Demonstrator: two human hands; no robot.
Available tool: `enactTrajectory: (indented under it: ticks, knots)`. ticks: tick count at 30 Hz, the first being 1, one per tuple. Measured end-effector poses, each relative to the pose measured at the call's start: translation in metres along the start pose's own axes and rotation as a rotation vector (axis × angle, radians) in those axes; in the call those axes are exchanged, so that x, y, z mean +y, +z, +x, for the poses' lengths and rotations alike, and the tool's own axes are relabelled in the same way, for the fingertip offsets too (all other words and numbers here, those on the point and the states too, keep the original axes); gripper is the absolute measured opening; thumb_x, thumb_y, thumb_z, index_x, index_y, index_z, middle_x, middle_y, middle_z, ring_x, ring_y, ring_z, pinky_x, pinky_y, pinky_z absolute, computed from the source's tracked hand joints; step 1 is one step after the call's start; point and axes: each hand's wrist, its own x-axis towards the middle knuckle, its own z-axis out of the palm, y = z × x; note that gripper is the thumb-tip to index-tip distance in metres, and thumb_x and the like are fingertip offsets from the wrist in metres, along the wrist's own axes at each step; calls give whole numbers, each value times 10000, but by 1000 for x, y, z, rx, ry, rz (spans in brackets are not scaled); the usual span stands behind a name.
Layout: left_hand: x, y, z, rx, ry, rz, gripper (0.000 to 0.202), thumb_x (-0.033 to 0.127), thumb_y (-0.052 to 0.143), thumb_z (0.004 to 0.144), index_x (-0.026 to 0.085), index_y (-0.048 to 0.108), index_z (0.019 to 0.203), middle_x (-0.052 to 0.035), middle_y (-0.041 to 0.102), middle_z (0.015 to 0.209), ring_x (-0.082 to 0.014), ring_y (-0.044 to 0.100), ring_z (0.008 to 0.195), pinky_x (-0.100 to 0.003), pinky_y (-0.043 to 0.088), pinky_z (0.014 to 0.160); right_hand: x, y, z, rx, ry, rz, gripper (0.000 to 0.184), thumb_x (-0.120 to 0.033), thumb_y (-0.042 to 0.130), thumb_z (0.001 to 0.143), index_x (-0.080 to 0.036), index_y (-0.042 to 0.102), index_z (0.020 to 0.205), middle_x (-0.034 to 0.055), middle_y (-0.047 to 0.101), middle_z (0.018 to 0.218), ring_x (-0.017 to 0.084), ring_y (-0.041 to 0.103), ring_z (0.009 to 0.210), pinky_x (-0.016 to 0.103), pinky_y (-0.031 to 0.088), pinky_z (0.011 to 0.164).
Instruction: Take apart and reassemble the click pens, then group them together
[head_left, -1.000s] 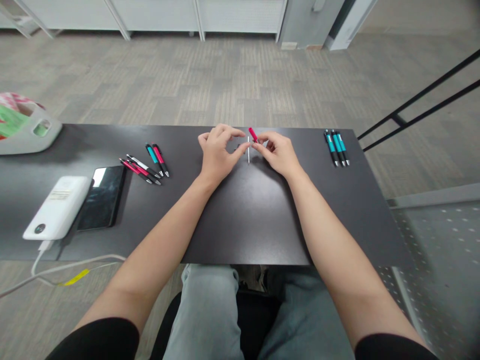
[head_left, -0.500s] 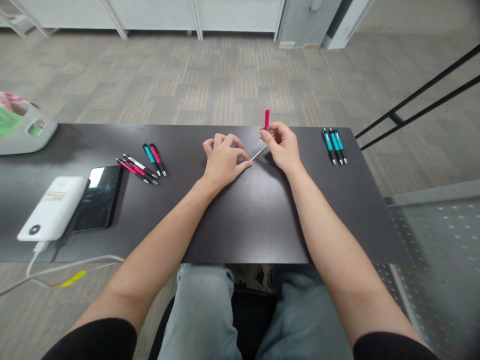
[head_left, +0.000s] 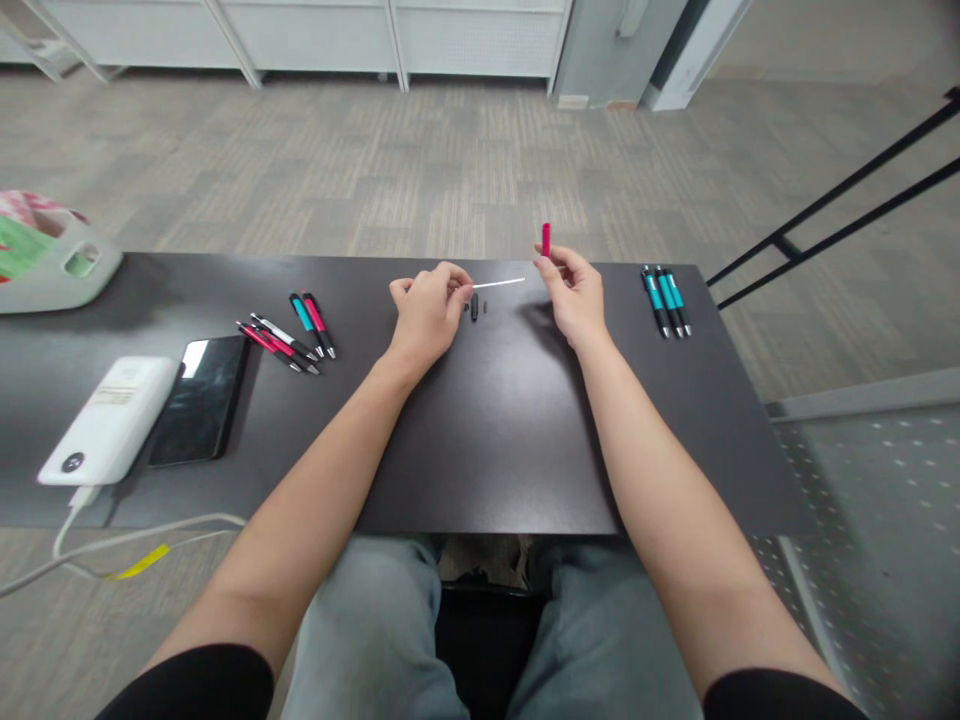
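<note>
Since half a second ago, the slim white pen refill (head_left: 501, 284) has swung from a slant between the two hands to a nearly level line, its right tip now well clear of the right hand (head_left: 579, 297). Left hand (head_left: 427, 318) has shifted a little left, uncovering small black cylindrical pen parts (head_left: 474, 307) on the dark grey, smooth counter (head_left: 495, 430).

Now the left hand pinches the refill's left end between thumb and fingers, the rest of it pointing right over the counter near its far edge. Right hand grips the lower end of a pinkish-red tubular pen barrel (head_left: 546, 240) with thumb and fingers, its upper part standing upright above them. Refill and barrel are apart.

To the right lie three teal-and-black pens (head_left: 667, 295) in a row. On the left, a teal-and-black pen (head_left: 302, 313) rests beside a pink-and-black pen (head_left: 316, 315); near them, a white-and-black pen (head_left: 277, 330) lies with two more pink-and-black pens. Farther left are a black, glossy smartphone (head_left: 199, 410) and a white, rounded power bank (head_left: 109, 425), with a white cable plugged into it.
</note>
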Motion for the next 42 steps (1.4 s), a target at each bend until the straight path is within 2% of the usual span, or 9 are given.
enactTrajectory:
  ticks: [5,8,12,16,26,31,34,38,42]
  knots:
    - [-13,-2,8,221,-2,-219,57,249,744,1143,279,793,1135,-43,887,1140,-270,814,1111,-476,534,1175,-11,0,-5,-44,-52,-154,341,-568,879,1027,-299,938,1228,75,851,1182,224,655,848,403,612,817]
    - [-15,-4,9,292,8,-224,70,304,751,1149,274,812,1131,-43,897,1155,-254,819,1098,-437,560,1154,-15,-1,-8,-70,-82,-204,244,-403,853,1028,-284,943,1221,76,835,1175,220,653,843,421,634,900]
    - [-15,-6,8,330,40,-186,96,313,744,1136,275,830,1117,-43,903,1136,-254,816,1072,-440,563,1160,-18,-1,-9,-78,-97,-236,214,-342,848,1016,-276,946,1196,77,823,1159,223,650,850,429,645,939]
    - [-13,-7,8,319,42,-174,85,324,751,1125,293,826,1100,-43,901,1133,-269,814,1067,-468,557,1169,-21,-1,-9,-89,-105,-219,178,-294,863,996,-279,953,1149,79,805,1139,223,643,831,441,648,924]
    - [-11,-13,6,273,-5,-37,121,303,685,1161,321,805,1163,-43,888,1241,-314,798,1209,-550,450,1250,-22,-2,-9,-60,-76,-193,151,-328,875,985,-273,947,1105,85,791,1114,247,661,879,448,649,884]
    - [-4,-14,2,219,-1,30,150,287,669,1164,322,815,1168,-42,895,1256,-316,796,1215,-567,422,1253,-23,0,-11,-102,-99,-196,185,-319,878,1000,-283,961,1162,88,790,1149,241,674,885,451,655,904]
    - [0,-12,1,185,31,43,134,307,690,1166,322,821,1139,-37,901,1240,-308,794,1215,-565,428,1262,-28,3,-14,-160,-135,-194,183,-405,892,1042,-306,965,1176,93,796,1165,258,691,920,469,667,952]
    - [-4,-3,3,197,58,-122,58,327,764,1140,306,797,1184,-42,897,1151,-284,825,1142,-499,544,1195,-36,5,-18,-253,-180,-190,283,-582,890,1073,-334,970,1183,97,810,1156,285,709,951,504,665,1010]
    - [-12,8,8,275,42,-385,124,382,830,1125,289,769,1178,-45,884,1102,-235,851,1074,-393,635,1066,-43,6,-21,-322,-233,-176,424,-708,801,1109,-335,966,1224,97,833,1147,283,700,908,508,650,1006]
